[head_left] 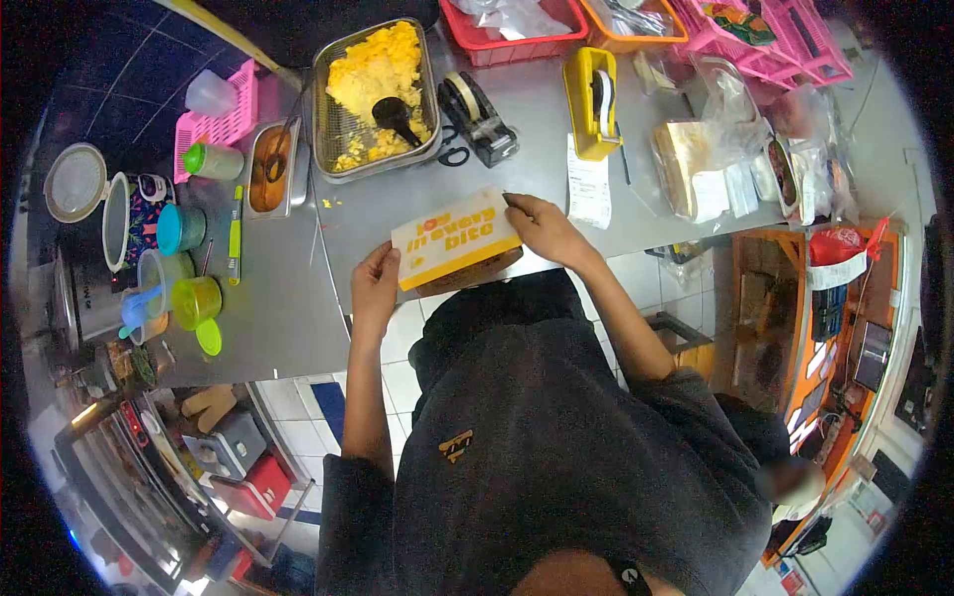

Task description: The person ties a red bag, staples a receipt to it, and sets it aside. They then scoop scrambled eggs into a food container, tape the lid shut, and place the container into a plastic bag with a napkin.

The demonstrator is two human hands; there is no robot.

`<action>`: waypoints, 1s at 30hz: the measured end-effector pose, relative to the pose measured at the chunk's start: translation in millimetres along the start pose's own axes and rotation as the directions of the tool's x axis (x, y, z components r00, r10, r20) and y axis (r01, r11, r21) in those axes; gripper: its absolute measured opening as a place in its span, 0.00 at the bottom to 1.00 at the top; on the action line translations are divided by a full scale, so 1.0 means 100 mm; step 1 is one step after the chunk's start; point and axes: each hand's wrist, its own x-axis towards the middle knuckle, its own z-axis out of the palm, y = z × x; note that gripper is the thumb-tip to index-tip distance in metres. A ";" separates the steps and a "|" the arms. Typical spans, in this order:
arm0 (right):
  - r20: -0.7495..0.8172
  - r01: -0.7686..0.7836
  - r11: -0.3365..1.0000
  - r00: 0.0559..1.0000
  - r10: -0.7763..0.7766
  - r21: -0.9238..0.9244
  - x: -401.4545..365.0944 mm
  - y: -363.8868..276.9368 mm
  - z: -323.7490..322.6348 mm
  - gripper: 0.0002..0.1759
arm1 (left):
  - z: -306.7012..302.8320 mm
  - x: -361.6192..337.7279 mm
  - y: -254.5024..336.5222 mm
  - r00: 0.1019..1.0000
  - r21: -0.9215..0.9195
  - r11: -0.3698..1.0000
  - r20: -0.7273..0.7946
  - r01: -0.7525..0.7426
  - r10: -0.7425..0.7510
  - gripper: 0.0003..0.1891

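A white and yellow paper food box (452, 238), printed with "in every bite", is at the front edge of the steel table, close to my body. My left hand (376, 283) pinches its left end with the fingers closed. At the upper right corner, my right hand (542, 228) grips the box between thumb and fingers. A brown side shows below the yellow edge; whatever is inside is hidden. Beyond the box stand a black tape dispenser (482, 119) and black scissors (453, 149). A printed receipt (589, 184) lies to the right, by a yellow tape dispenser (586, 104).
A metal tray (328, 164) holds yellow scrambled-egg-like food and a black scoop (396, 119). Left are a sauce pan (270, 169), a green cutter (236, 233) and several tubs. Plastic-wrapped packs (696, 169) lie right; a red basket (517, 45) stands behind.
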 end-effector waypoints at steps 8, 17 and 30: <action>-0.055 0.316 0.938 0.944 -0.326 -0.139 -0.10 0.38 0.19 0.23 | 0.15 -0.09 -0.40 0.958 0.351 0.897 0.006 -0.270 0.286 0.22; -0.055 0.068 0.992 0.997 -0.062 0.104 -0.57 0.18 0.27 0.25 | 0.05 0.01 0.39 0.720 0.630 0.355 0.552 -0.690 0.421 0.46; -0.183 -0.127 0.982 0.971 0.152 0.137 -0.47 0.32 0.50 0.29 | 0.12 0.09 0.46 0.706 0.674 0.213 0.666 -0.708 0.239 0.47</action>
